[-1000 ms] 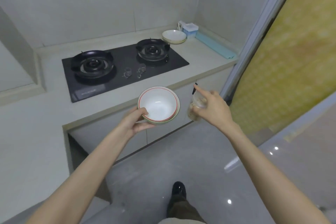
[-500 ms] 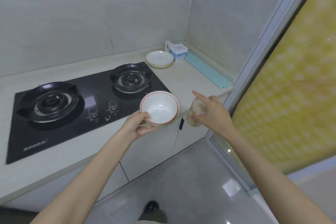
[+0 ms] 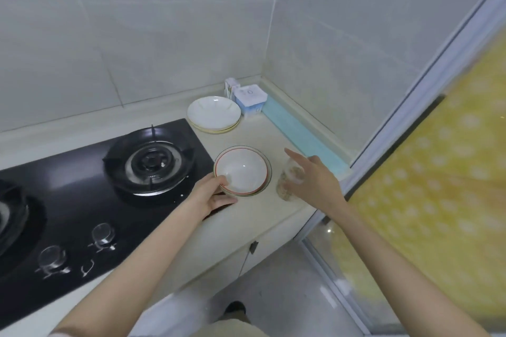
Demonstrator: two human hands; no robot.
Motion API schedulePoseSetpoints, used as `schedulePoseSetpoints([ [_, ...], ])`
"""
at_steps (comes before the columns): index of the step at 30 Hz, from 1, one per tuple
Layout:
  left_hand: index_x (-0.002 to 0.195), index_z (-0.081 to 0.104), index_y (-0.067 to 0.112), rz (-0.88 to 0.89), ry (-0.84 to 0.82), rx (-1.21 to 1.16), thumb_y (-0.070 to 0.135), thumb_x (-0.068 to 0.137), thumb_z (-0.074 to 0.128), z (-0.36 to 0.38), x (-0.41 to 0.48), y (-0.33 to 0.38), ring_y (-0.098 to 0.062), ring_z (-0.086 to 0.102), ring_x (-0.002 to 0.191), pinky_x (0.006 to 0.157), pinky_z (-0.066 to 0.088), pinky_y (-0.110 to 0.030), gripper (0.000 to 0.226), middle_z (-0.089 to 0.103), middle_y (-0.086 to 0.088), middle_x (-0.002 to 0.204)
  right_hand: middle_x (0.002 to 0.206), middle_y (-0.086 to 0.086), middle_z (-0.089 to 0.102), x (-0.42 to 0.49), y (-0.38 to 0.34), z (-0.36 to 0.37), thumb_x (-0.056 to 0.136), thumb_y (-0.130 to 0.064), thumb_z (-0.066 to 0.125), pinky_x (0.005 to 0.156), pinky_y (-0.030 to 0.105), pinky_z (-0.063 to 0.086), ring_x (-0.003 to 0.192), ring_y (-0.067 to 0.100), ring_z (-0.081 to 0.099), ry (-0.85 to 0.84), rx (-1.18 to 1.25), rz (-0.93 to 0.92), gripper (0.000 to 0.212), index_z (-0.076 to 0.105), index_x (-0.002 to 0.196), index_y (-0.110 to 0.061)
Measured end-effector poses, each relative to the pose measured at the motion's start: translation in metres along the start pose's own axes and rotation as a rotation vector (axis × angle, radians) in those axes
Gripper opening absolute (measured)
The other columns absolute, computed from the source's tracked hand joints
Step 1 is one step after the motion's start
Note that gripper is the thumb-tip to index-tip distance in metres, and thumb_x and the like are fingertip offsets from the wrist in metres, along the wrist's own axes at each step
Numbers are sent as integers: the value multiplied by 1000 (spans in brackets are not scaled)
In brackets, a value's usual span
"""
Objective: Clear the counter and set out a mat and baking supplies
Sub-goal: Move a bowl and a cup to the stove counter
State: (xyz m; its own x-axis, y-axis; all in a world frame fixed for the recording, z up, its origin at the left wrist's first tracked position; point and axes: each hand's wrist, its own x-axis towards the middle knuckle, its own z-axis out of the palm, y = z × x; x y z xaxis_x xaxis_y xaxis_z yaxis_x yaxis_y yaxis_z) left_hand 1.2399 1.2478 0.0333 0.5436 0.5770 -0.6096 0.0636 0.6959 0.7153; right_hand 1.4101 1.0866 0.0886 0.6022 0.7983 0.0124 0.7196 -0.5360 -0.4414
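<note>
White bowls [image 3: 243, 169] are pinched at the near rim by left hand [image 3: 209, 195] fingers [image 3: 226, 201].

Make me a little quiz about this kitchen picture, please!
1. True or false: the left hand holds the stacked bowls by the rim.
2. What does the right hand grip? A) the clear jar B) a spoon C) a kettle
3. Fill in: the long mat is coloured ____.
Key: 1 true; 2 A; 3 blue.
</note>
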Motion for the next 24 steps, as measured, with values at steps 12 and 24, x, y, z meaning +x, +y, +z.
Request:
schedulePoseSetpoints([
  [12, 135, 47, 8, -35, 223, -157, -4, 85, 49, 12, 113, 32, -42, 59, 103, 57, 60, -38, 52, 52, -21, 130, 119, 1, 45, 167, 42, 32, 80, -37, 67, 91, 38, 46, 107, 25, 53, -106, 43, -8, 71, 32, 140, -47],
  [24, 122, 57, 9, 51, 507, -378, -5, 83, 48, 25, 157, 24, -34, 60, 100, 60, 60, -39, 42, 59, -20, 117, 128, 1, 47, 297, 46, 92, 76, -28, 64, 92, 35, 45, 122, 23, 44, -347, -34, -333, 74, 31, 141, -44],
])
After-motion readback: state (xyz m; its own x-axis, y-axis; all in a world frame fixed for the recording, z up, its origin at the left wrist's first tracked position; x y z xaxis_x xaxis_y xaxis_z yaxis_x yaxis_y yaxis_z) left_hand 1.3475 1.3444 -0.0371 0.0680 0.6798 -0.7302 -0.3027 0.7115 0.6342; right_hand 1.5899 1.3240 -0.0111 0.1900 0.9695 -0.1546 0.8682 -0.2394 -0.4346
